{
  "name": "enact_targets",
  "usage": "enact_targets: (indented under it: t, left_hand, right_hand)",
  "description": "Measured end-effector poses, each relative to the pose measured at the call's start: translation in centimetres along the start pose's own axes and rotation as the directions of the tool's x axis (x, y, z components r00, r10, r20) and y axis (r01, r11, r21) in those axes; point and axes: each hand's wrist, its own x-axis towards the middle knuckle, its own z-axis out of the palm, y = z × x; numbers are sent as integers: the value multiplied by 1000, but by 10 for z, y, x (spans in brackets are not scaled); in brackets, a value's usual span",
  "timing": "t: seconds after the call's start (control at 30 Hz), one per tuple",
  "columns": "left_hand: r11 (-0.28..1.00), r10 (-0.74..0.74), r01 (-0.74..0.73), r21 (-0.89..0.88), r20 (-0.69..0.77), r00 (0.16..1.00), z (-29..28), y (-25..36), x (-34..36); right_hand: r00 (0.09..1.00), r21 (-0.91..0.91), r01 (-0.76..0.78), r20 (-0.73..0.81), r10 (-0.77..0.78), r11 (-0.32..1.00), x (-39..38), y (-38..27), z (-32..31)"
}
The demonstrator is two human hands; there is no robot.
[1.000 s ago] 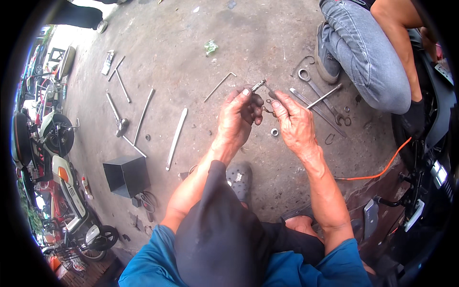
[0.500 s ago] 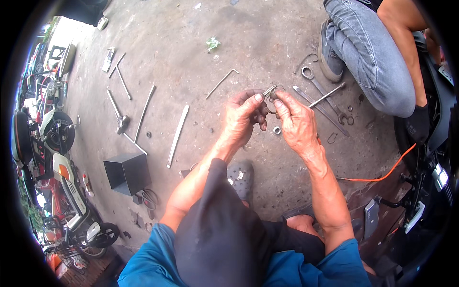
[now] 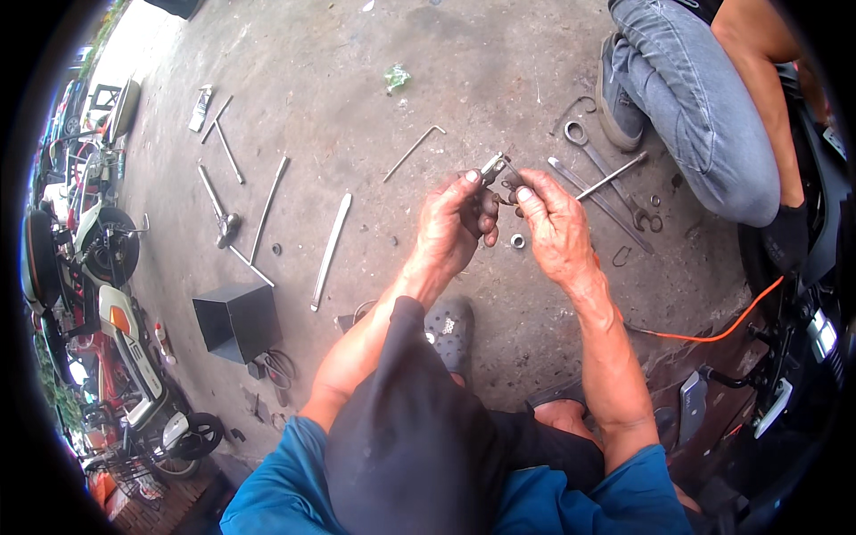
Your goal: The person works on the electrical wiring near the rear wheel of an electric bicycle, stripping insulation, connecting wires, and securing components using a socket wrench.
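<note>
A small silver metal fitting (image 3: pixel 491 165) sits at twelve o'clock from the wearer, its end poking up from the left hand (image 3: pixel 450 223), which pinches it between thumb and curled fingers. It looks light and stiff, probably slick given the blackened fingertips; its lower body seems the surest hold. The right hand (image 3: pixel 557 227) pinches a thin dark piece (image 3: pixel 511 167) just beside it. From the fitting, a steel ring (image 3: pixel 517 241) lies near five o'clock, a combination wrench (image 3: pixel 599 166) at three, a hex key (image 3: pixel 410 154) at nine.
</note>
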Motion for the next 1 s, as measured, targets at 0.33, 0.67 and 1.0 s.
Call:
enact_targets:
  t: [0.33,0.67,1.0]
  left_hand:
    - [997,31,-33,74,25,999,4,4,-3]
    - [962,120,-127,242,45,992,7,15,-1]
    - [969,113,-114,218,16,993,8,9,-2]
  right_hand:
    - [1000,-131,-13,-22,10,991,1,-6,2]
    - [998,-216,-48,29,55,975,1,-7,-2]
    - [994,-408,51,-65,-85,911,-5,-19,1]
